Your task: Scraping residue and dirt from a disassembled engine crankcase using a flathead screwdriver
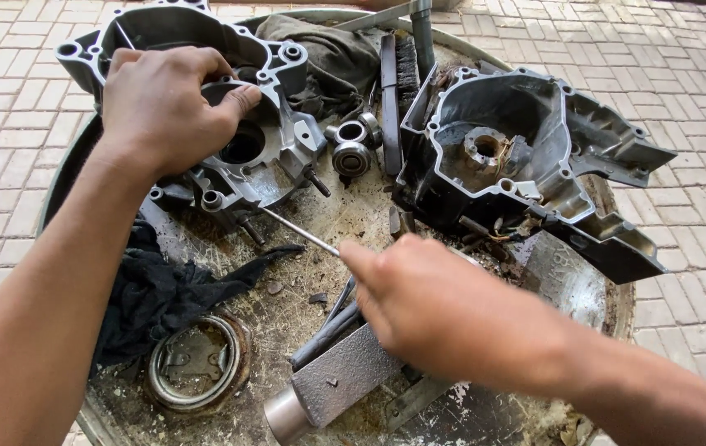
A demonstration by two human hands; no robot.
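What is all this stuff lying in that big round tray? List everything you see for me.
engine case halves: 2, silver-grey; left one under the left hand, right one at the tray's right
bearings: 2, steel, between the case halves
thin rod: 1, steel, running from the right hand to the left case
black rag: 1, tray's left
grey-green cloth: 1, tray's far side
brush: 1, black, upright between the cases
round ring part: 1, rusty steel, near left
hammer-like block: 1, grey, near edge
round tray: 1, dirty metal, on brick paving
left hand: on the left case
right hand: holding the rod
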